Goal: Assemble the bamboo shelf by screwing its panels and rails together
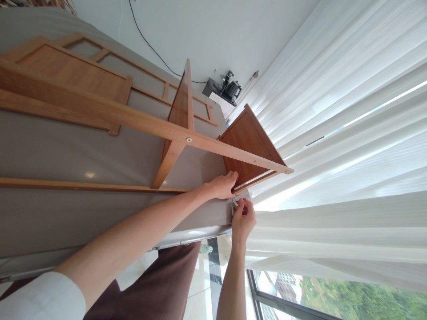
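Note:
A partly assembled wooden shelf frame (133, 116) lies on its side on a grey surface (126, 155). Its long rail runs from the left to a tip at the right, with panels standing across it. At the right end, my left hand (224, 184) is closed round the lower corner of the end panel (253, 142), beside the end of the lower rail (100, 184). Just below it, my right hand (244, 218) has thumb and fingers pinched together near that corner. What it pinches is too small and too hidden to name.
Further back lie a loose wooden panel (76, 75) and a ladder-like wooden frame (147, 91). A black kettle (233, 90) stands on a small cabinet (220, 98) by the wall. White curtains (350, 178) hang close on the right. A bottle (206, 249) is on the floor.

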{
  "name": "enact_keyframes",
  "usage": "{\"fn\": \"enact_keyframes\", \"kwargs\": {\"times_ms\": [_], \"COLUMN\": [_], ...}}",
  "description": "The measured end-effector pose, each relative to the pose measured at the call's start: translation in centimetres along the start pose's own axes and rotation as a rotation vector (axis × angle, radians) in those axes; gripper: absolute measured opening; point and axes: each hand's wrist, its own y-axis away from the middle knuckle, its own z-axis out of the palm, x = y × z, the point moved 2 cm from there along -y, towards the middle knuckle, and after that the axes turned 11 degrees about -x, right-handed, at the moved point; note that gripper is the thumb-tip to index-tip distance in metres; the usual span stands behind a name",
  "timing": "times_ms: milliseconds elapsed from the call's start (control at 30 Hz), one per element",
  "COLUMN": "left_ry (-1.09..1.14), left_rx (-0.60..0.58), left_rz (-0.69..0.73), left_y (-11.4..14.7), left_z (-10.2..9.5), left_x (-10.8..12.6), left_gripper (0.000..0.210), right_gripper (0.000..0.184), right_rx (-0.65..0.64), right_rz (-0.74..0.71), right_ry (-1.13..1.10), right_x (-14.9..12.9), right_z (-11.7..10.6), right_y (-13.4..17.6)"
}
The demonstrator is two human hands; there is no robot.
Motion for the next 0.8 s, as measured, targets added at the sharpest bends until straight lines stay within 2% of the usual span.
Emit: {"fn": "enact_keyframes", "kwargs": {"times_ms": [567,800], "left_ry": [-0.007,-0.001], "left_rx": [0.009,0.008], "left_rz": [0.002,-0.003], "left_y": [-0.2,-0.2], "left_z": [0.2,0.3], "left_x": [-0.1,-0.2], "left_gripper": [0.05,0.053], "right_gripper": [0.041,0.041], "right_rx": [-0.018,-0.029], "right_rz": [0.04,0.116], "right_ry": [-0.047,-0.058], "right_x": [0.2,1.2], "right_z": [0.0,0.0], "right_y": [-0.1,-1.0]}}
